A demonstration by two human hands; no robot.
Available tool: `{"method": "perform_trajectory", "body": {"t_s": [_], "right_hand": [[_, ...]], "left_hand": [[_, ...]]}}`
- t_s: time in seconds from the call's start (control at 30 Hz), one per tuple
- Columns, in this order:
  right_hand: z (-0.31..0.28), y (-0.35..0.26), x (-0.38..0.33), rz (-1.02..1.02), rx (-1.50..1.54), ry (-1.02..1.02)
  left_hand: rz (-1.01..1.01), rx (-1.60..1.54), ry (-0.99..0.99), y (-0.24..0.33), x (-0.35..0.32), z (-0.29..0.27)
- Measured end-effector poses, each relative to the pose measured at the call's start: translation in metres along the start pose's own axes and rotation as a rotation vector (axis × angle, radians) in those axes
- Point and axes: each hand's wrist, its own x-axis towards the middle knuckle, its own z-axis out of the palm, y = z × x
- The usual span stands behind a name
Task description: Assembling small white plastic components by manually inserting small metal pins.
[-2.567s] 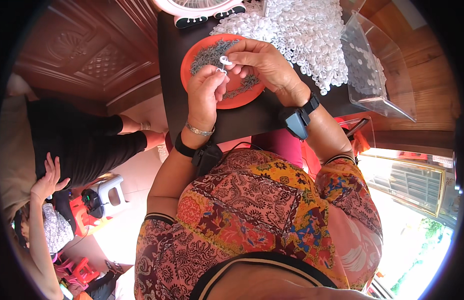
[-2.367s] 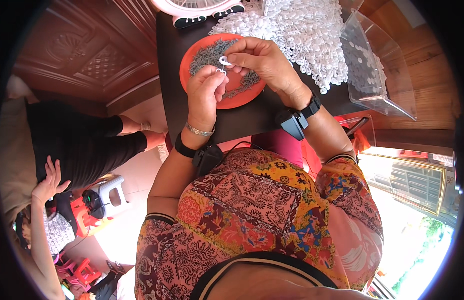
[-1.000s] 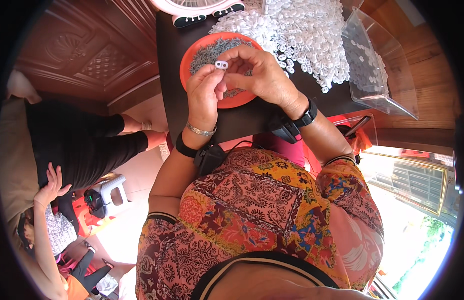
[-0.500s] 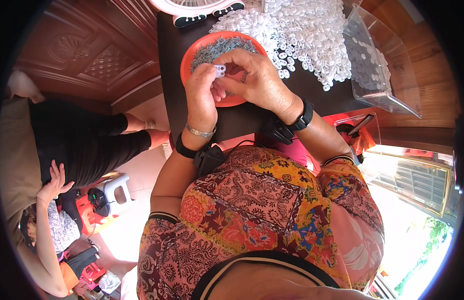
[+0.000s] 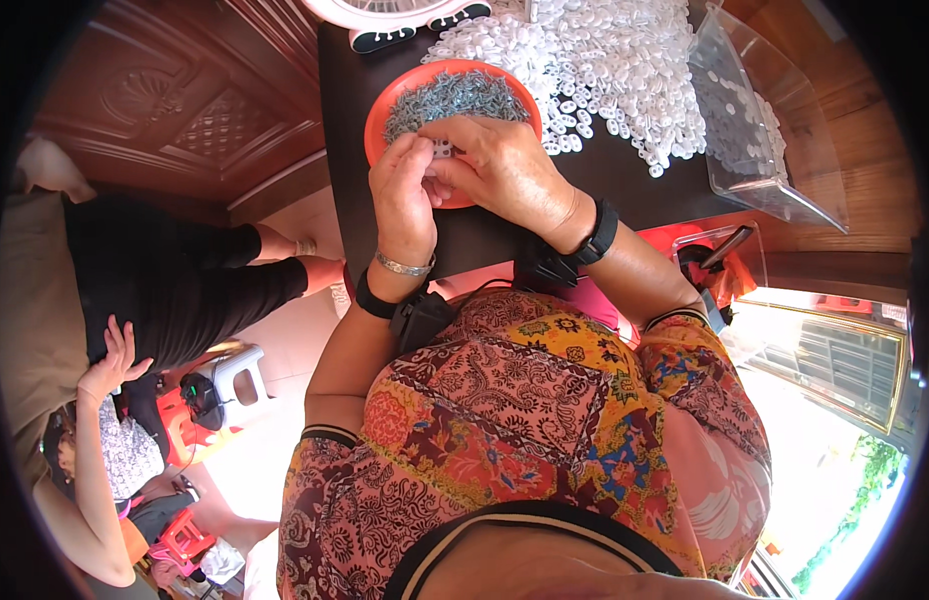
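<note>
Currently, the left hand [image 5: 403,195] is closed in a pinch on a small white plastic piece with dark round holes [image 5: 442,149], partly hidden by fingers. The right hand [image 5: 510,165] curls in from the other side, thumb and index bent around the same piece; cannot tell whether it grips. Piece sits between both sets of fingertips, over the near part of a round orange-red plastic dish [image 5: 376,122]. Dish contents: slender grey pieces [image 5: 460,95], heaped. Dish rests on a dark table [image 5: 346,120]. Beyond and right: spread pile of white oval two-holed pieces [image 5: 625,75], beside a clear plastic box [image 5: 750,182].
</note>
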Motion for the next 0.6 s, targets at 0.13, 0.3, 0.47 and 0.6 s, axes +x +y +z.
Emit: {"method": "perform_trajectory", "body": {"t_s": [0.13, 0.3, 0.47, 0.6], "right_hand": [[0.002, 0.000, -0.001, 0.014, 0.013, -0.024], [0.000, 0.001, -0.002, -0.002, 0.003, -0.028], [0.001, 0.005, -0.003, -0.066, -0.008, 0.059], [-0.005, 0.002, -0.002, -0.070, -0.043, 0.066]], "left_hand": [[-0.002, -0.010, 0.021, -0.003, -0.002, -0.001], [0.022, -0.042, 0.037, -0.006, -0.001, 0.000], [0.081, 0.038, 0.051, -0.002, -0.001, 0.005], [0.108, 0.041, 0.041, -0.002, 0.001, 0.010]]}}
